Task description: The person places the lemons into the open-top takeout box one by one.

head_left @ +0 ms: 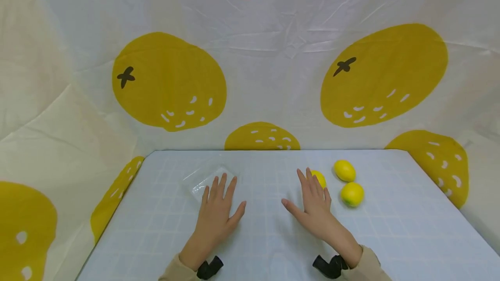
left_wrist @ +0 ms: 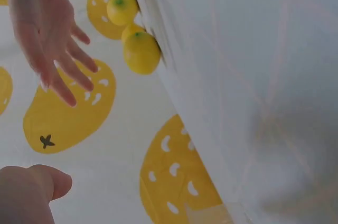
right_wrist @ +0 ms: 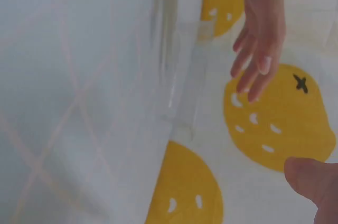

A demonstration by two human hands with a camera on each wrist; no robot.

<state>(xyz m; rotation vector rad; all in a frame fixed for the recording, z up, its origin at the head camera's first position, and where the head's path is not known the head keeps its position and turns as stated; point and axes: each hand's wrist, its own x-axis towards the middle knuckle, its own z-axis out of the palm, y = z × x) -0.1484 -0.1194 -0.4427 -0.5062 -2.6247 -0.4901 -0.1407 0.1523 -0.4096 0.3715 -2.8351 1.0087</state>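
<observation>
- Spanning the lower frame, a pale checked table [head_left: 265,242]; fruit-print cloth [head_left: 269,81] fills the top!
- Left hand [head_left: 216,216] spreads wide, fingers overlapping a clear bag [head_left: 200,182] left of centre.
- Right hand [head_left: 315,209] spreads wide too, three lemons [head_left: 352,194] near its fingers, right of centre!

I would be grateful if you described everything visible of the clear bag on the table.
The clear bag looks like thin, glossy plastic with bright reflections. It lies slantwise on the table, toward the far left. The left hand hides part of it in the head view, yet the right wrist view shows a gap between them. Any opening or contents cannot be made out.
</observation>
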